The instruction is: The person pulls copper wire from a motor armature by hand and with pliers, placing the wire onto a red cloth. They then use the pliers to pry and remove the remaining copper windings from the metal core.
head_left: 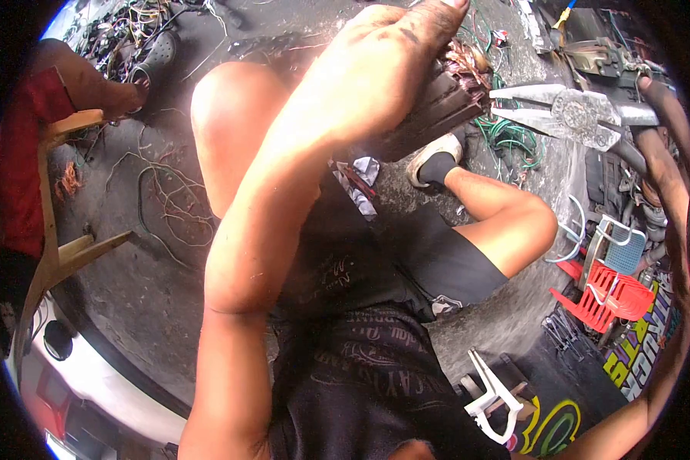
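Observation:
My left hand (383, 65) reaches out at the top centre, closed on a dark, ridged metal core (441, 111) with its thumb pointing up and right. Reddish copper windings (468, 65) bulge from the core's far end. The fingers underneath are hidden behind the hand. At the right edge my right hand (663, 146) is wrapped round the handles of a pair of pliers (579, 115). Their worn steel jaws are parted, with the tips pointing left, right at the copper windings.
Loose wires (169, 199) and a green wire coil (514, 142) lie on the dark floor. A person's leg (80, 80) and wooden chair (69, 253) are at left. Red plastic baskets (609, 295) and a white frame (494, 402) stand at right.

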`<action>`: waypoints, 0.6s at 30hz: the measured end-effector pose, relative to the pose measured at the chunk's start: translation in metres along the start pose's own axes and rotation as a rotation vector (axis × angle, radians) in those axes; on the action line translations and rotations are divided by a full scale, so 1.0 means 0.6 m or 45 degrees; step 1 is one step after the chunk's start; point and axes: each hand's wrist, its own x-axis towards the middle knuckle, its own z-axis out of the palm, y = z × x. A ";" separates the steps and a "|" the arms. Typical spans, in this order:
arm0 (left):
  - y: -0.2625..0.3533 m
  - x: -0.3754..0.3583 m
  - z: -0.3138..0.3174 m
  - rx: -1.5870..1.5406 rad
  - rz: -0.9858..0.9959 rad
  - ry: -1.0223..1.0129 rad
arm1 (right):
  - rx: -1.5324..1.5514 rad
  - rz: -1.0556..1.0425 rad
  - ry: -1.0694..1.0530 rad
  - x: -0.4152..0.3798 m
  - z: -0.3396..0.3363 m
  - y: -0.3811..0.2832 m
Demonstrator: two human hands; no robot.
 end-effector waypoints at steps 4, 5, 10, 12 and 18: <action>0.003 0.007 0.000 0.423 0.552 0.007 | 0.022 0.022 0.025 -0.007 0.006 -0.007; 0.010 0.010 -0.003 -0.052 0.274 -0.223 | 0.037 0.037 0.028 -0.013 0.007 -0.006; 0.024 0.024 -0.033 -1.140 -0.345 -0.541 | 0.064 0.080 0.035 -0.026 0.003 0.002; 0.033 0.012 -0.033 -1.340 -0.456 -0.429 | 0.067 0.091 0.029 -0.029 0.003 0.000; 0.026 0.015 0.005 -1.129 -0.497 -0.213 | 0.060 0.084 0.015 -0.026 0.003 -0.012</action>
